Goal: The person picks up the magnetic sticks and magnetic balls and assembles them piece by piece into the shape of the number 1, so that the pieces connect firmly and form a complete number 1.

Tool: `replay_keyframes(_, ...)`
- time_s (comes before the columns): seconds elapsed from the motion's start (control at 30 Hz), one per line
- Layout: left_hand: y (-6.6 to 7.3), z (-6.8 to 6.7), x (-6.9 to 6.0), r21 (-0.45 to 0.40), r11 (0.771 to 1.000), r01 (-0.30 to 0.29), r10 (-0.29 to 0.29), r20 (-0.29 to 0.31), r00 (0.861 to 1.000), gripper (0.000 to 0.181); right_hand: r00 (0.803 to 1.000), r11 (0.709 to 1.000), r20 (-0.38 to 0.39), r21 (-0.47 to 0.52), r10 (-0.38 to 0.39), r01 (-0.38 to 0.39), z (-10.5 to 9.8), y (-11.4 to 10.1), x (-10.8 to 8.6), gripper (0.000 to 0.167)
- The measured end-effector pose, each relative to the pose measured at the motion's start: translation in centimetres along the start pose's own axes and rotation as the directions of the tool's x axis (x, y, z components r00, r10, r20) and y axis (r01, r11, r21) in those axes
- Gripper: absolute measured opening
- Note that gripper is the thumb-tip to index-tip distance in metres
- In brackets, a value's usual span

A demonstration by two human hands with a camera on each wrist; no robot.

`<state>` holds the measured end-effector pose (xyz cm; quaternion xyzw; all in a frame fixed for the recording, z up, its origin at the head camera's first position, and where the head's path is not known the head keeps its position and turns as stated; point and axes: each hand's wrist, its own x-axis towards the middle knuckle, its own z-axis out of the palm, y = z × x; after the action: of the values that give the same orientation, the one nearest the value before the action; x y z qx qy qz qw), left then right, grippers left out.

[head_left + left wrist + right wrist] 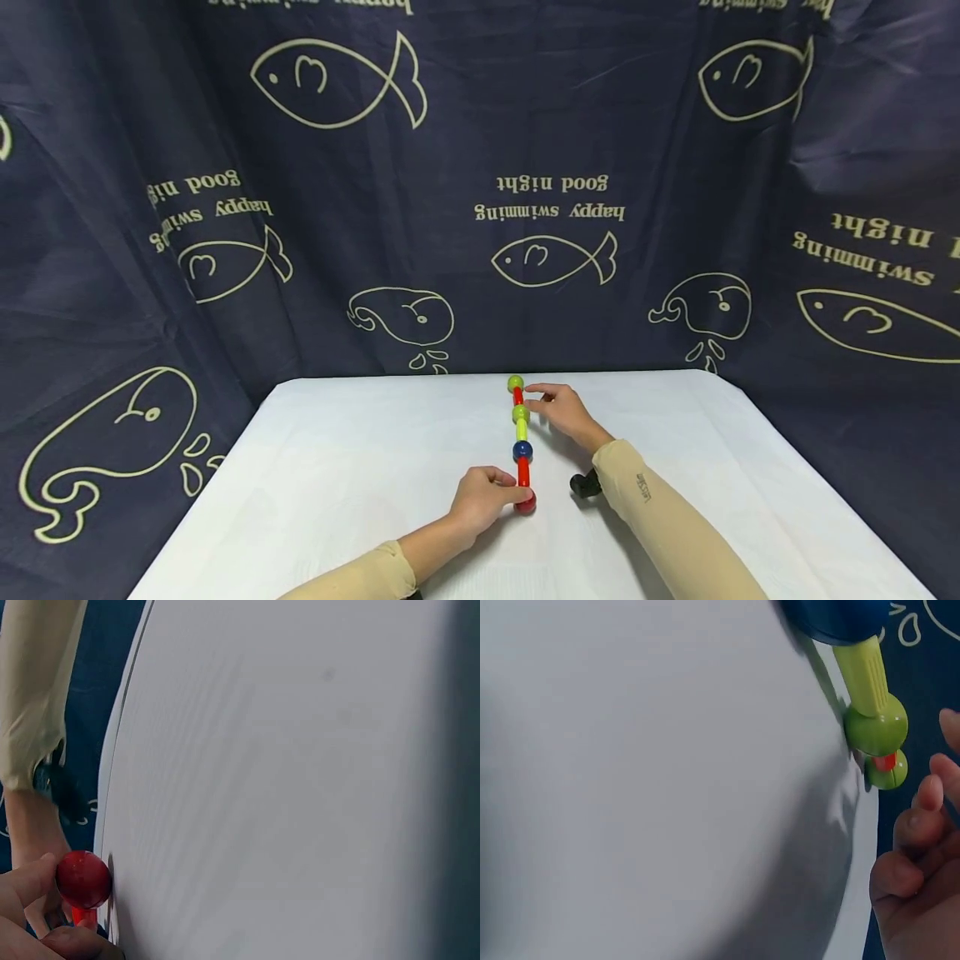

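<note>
A straight chain of balls and rods lies lengthwise on the white table. From its near end it runs red ball (527, 505), red rod (523, 472), blue ball (522, 451), yellow-green rod (521, 430), green ball (521, 413), short red rod (518, 396) and far green ball (515, 383). My left hand (480, 502) pinches the near end, its thumb against the red ball in the left wrist view. Beside the two green balls is my right hand (564, 412), fingers loosely bent and apart, holding nothing; the right wrist view shows a gap between it and the balls.
The white table (360, 467) ends just beyond the far green ball. A dark blue curtain (450, 192) with fish and whale drawings hangs behind and at both sides. A black wrist-worn device (586, 485) sticks out below the right sleeve.
</note>
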<state>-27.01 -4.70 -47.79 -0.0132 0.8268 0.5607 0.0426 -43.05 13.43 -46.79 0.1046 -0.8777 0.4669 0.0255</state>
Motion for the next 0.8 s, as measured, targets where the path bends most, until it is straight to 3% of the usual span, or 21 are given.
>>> replay_keyframes(0.17, 0.3, 0.2, 0.2, -0.015, 1.0, 0.006, -0.006, -0.008, 1.0, 0.029, 1.0, 0.998, -0.026, -0.062, -0.002, 0.0, -0.1, -0.2, 1.6, 0.039)
replay_keyframes(0.33, 0.6, 0.3, 1.3, -0.018, 0.999, -0.029, 0.028, -0.067, 0.997, 0.03, 0.999, 0.996, -0.043, -0.092, 0.016, -0.02, 0.0, -0.3, 2.7, 0.037)
replay_keyframes(0.6, 1.0, 0.0, 6.0, 0.063, 0.998, -0.016, 0.027, -0.179, 0.983, 0.037, 0.996, 0.993, -0.034, -0.081, 0.083, -0.086, 0.8, -0.3, 4.3, 0.037)
replay_keyframes(0.8, 1.5, -0.3, 9.6, 0.088, 0.996, 0.004, 0.015, -0.218, 0.976, 0.038, 0.994, 0.992, -0.036, -0.075, 0.103, -0.106, 1.4, -0.2, 5.2, 0.039)
